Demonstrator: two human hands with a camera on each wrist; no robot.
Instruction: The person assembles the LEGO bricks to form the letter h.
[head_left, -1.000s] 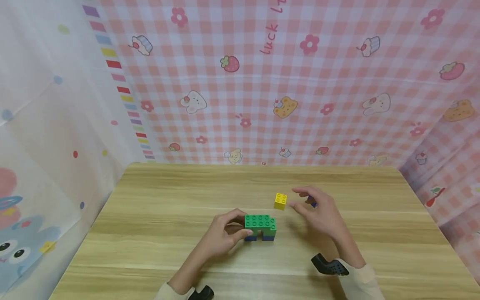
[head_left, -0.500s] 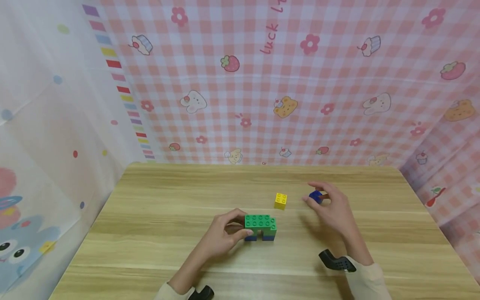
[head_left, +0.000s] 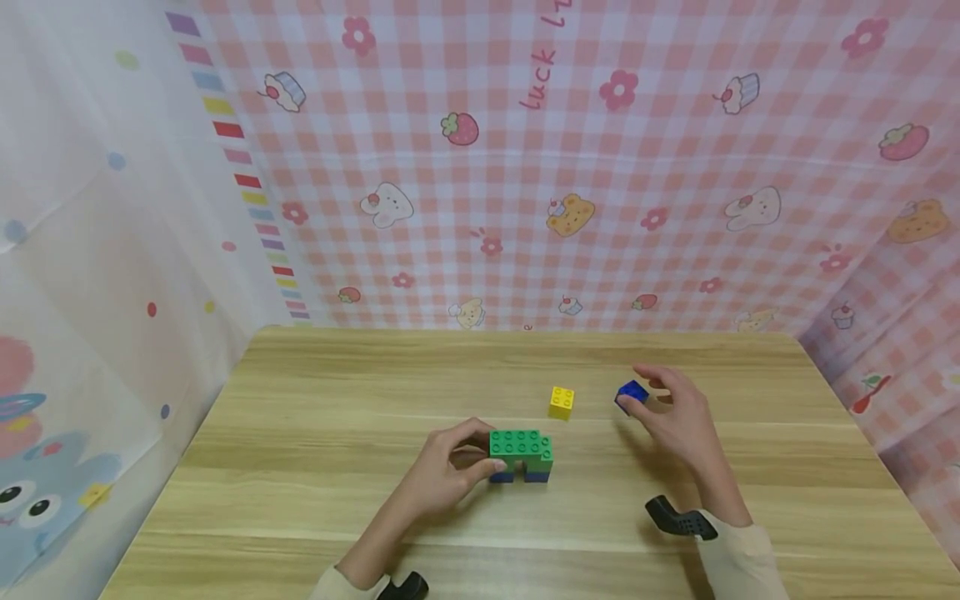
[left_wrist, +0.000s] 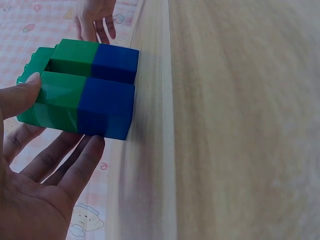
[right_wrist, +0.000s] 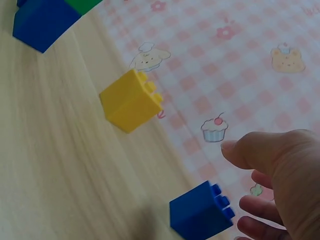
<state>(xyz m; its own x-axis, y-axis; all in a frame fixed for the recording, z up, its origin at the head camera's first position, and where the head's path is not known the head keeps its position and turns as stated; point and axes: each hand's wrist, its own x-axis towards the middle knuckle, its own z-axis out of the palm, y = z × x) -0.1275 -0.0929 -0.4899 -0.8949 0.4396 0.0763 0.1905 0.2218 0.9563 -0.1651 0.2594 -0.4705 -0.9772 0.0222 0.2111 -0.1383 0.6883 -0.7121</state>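
Note:
A small build of green and dark blue toy building blocks (head_left: 516,442) stands on the table, green on top and two blue legs below. My left hand (head_left: 442,473) holds its left side, thumb in front and fingers behind; the left wrist view shows the thumb on a green block (left_wrist: 62,95) and fingertips along the side. My right hand (head_left: 678,418) is around a loose blue block (head_left: 634,388), thumb and fingers spread. In the right wrist view a gap shows between the thumb and that blue block (right_wrist: 200,212), whose studs face the fingers.
A yellow block (head_left: 561,403) with studs up sits between the build and the loose blue block. The wooden table (head_left: 337,400) ends at a pink checked cloth (head_left: 480,183) at the back. Black wrist devices (head_left: 678,518) are on both forearms.
My right hand has moved right, past the yellow block to the loose blue block, with its fingers spread around it. The left hand and the green and blue build have stayed put.

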